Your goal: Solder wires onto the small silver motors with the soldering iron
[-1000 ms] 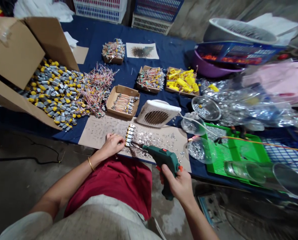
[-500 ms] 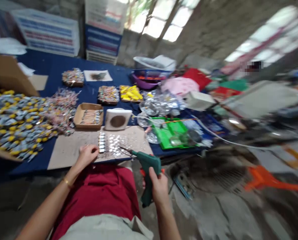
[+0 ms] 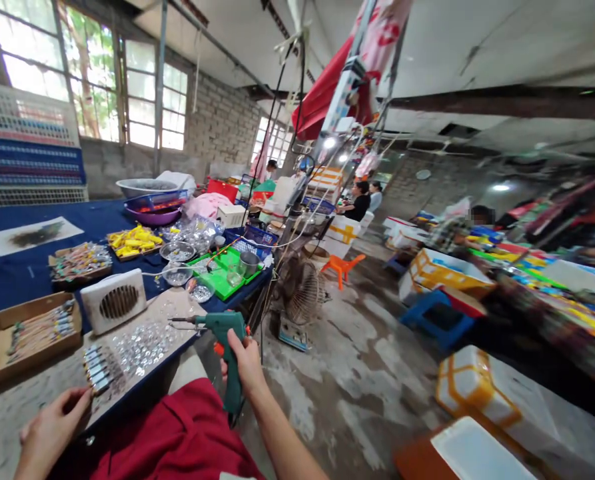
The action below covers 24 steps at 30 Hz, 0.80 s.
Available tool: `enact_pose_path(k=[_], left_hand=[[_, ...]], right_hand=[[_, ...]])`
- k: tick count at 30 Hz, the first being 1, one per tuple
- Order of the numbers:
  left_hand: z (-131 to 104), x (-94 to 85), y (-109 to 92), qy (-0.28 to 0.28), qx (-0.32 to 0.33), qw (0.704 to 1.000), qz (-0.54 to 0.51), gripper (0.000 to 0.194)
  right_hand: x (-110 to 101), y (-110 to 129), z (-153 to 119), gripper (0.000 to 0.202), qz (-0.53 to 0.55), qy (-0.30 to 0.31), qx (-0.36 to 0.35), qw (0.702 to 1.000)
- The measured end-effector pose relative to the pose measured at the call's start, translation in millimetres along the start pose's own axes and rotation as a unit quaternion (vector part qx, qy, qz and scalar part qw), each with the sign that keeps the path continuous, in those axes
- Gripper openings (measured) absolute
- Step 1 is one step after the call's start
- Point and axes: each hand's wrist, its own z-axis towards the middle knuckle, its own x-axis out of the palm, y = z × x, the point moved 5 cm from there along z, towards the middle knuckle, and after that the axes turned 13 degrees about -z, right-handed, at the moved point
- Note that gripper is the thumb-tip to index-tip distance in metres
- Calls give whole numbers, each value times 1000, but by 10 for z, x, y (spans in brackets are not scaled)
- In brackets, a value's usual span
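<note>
The right hand (image 3: 242, 360) grips a green soldering gun (image 3: 227, 330) above the blue-draped counter (image 3: 12, 287)'s edge, the left hand (image 3: 54, 423) pinches beside a motor row (image 3: 97, 368), and windows (image 3: 90, 80) light the brick-walled workshop.

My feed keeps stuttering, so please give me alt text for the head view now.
The right hand grips a green gun-shaped tool, its tip away from a row of small metal parts; the left hand is at the row's near end. Loose shiny pieces and a white vented box are nearby.
</note>
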Motion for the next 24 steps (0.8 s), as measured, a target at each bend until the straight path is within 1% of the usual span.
enact_pose_path(k=[6,10,13,16,19,22,24], left_hand=[[4,36,60,-27,20,999,-11,39],[-5,40,77,-48,37,998,-24,39],[15,60,114,-59,35,997,-30,37],[42,90,162,-59,22,998,-28,37],[61,121,171,-41,32,998,-24,40],[76,139,163,-29,32,999,-10,44],[87,144,148,-25,30,999,1,45]], right_hand=[[-81,-178,0,60,71,-52,28,996],[-96,-291,21,60,103,-52,64,991],[-110,-372,58,58,135,-40,103,985],[-122,-427,107,58,165,-38,117,979],[-119,-468,131,60,183,-52,125,974],[-100,-491,120,56,187,-76,127,971],[-77,-488,105,52,187,-87,115,972]])
